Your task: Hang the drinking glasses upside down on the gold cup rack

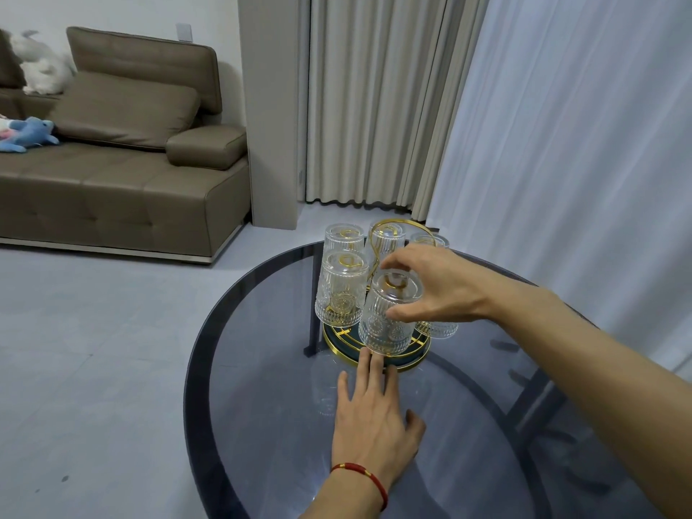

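The gold cup rack stands on a round dark base with a gold loop handle on top. Several clear embossed glasses hang on it upside down, one at the front left and others behind. My right hand grips the nearest glass by its upturned bottom; this glass is inverted over the rack's front. My left hand lies flat on the table, fingers spread, its fingertips touching the edge of the rack's base. A red string bracelet circles my left wrist.
The rack sits on a round smoked-glass table with a dark rim and dark legs showing through. Behind are pale curtains, a grey tiled floor, and a brown sofa with plush toys at the left.
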`<act>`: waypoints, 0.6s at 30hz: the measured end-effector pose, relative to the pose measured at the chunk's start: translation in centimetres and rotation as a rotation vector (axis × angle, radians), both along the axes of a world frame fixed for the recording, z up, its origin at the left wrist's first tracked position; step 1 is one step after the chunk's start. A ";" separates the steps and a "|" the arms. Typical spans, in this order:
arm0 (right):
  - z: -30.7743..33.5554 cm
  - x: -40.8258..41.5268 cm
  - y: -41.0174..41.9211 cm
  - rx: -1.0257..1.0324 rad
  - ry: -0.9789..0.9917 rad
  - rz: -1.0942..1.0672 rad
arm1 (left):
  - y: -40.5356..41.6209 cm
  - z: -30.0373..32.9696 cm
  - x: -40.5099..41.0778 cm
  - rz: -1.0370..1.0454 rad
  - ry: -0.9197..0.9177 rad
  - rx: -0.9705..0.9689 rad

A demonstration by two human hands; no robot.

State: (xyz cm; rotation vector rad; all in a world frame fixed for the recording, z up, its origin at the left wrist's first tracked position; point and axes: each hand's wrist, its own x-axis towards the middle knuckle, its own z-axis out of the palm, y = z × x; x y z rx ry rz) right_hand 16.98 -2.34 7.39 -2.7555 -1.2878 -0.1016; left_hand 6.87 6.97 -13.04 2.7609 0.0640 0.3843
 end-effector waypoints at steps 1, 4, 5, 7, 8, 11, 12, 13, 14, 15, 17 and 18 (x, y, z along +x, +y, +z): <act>-0.1 0.0 0.0 0.001 -0.006 -0.005 | 0.0 0.0 0.0 0.002 -0.006 0.002; -0.4 0.1 0.1 -0.023 -0.026 -0.009 | 0.0 0.0 -0.1 -0.005 -0.017 0.000; -0.5 0.1 0.1 -0.032 -0.039 -0.007 | 0.0 0.0 -0.1 -0.004 -0.019 -0.001; -0.8 0.1 0.0 -0.038 -0.047 -0.006 | 0.0 0.0 -0.1 -0.004 -0.018 -0.003; -0.9 0.2 -0.1 -0.039 -0.049 -0.009 | 0.0 0.0 0.0 -0.005 -0.012 -0.002; -1.1 0.1 -0.2 -0.034 -0.059 -0.015 | 0.0 0.0 -0.1 -0.007 -0.004 -0.001; -1.3 0.3 -0.3 -0.043 -0.064 -0.008 | 0.1 -0.1 0.0 -0.004 -0.001 -0.004; -1.4 0.1 -0.2 -0.041 -0.071 -0.008 | 0.1 0.1 0.0 -0.008 0.000 -0.014; -1.4 0.0 -0.3 -0.044 -0.077 -0.008 | 0.2 0.1 -0.1 -0.012 0.001 -0.015; -1.4 -0.3 -0.3 -0.047 -0.085 -0.008 | 0.2 0.2 -0.1 -0.018 0.006 -0.022; -1.6 -0.7 -0.8 -0.018 -0.101 0.005 | 0.2 0.2 -0.2 -0.033 0.009 -0.055; -1.7 -0.9 -0.9 0.004 -0.127 0.010 | 0.1 0.1 -0.3 -0.050 0.002 -0.062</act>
